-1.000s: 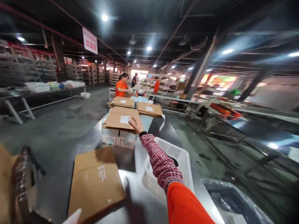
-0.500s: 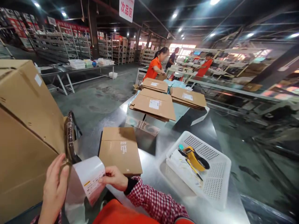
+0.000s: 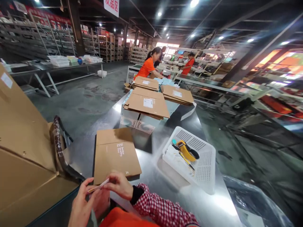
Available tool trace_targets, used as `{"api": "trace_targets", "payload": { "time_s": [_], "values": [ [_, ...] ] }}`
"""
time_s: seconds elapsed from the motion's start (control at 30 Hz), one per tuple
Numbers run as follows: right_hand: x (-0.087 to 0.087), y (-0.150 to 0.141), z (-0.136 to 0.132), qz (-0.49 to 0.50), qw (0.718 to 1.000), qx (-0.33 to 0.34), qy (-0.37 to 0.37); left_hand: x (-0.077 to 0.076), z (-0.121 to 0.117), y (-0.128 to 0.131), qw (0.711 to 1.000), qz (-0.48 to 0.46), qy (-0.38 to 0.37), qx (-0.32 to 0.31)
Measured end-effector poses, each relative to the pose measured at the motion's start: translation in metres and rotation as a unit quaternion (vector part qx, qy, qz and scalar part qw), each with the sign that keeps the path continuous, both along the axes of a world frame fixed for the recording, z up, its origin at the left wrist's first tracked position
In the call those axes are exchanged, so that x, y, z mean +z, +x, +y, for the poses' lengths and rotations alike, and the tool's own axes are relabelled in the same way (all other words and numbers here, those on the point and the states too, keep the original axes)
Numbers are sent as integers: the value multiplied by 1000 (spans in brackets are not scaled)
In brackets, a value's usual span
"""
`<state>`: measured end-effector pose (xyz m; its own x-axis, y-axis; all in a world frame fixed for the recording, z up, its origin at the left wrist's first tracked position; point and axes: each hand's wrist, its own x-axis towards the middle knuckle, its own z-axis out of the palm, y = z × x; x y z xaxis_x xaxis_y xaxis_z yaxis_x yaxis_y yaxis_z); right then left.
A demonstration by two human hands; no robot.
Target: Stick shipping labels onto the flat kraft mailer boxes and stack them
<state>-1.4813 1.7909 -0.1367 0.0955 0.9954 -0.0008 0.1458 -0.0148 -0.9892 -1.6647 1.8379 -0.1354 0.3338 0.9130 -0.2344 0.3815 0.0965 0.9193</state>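
Observation:
A printed label sheet [image 3: 98, 186] with a white back is stretched between my two hands, seen nearly edge-on. My left hand [image 3: 82, 201] pinches its left end between thumb and fingers. At the other end my right hand [image 3: 121, 186] is closed on the sheet's edge. Just beyond them lies a flat brown carton [image 3: 113, 157] with white lettering on the metal table [image 3: 146, 170]. More of a pinkish printed sheet hangs below my hands, partly hidden by them.
On the right stands a white perforated basket [image 3: 205, 170] holding a yellow-and-black tool [image 3: 187, 151]. Flattened cartons with labels [image 3: 148, 102] lie on light-blue boxes further back. A large open carton [image 3: 21, 151] is at left. A person in orange [image 3: 144, 67] works beyond the table.
The label sheet has tilted from face-on to nearly edge-on. My left hand has left the big carton's edge and moved right to grip the sheet. The view has turned right.

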Motion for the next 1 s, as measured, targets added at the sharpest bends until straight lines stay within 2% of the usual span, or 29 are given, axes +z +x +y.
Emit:
{"api": "trace_targets", "payload": {
  "time_s": [0.17,0.3,0.5,0.6,0.73,0.87,1.0],
  "values": [
    [-11,-5,1,37,997,-55,-42,-4,6,6,997,77,1,-21],
    [-26,-14,4,176,976,-67,-104,-9,11,11,997,71,6,-28],
    [-38,-17,14,223,959,-130,-116,-22,19,9,997,55,13,-46],
    [-39,-13,18,259,949,-105,-143,-27,21,8,998,22,-4,-55],
    [-36,-7,23,203,964,-55,-164,-29,26,9,999,15,-20,-44],
    [-33,-3,26,194,963,-54,-177,-28,27,11,998,16,-25,-51],
    [-42,-2,24,189,962,-41,-192,-33,25,15,997,8,-33,-63]
  ]
}}
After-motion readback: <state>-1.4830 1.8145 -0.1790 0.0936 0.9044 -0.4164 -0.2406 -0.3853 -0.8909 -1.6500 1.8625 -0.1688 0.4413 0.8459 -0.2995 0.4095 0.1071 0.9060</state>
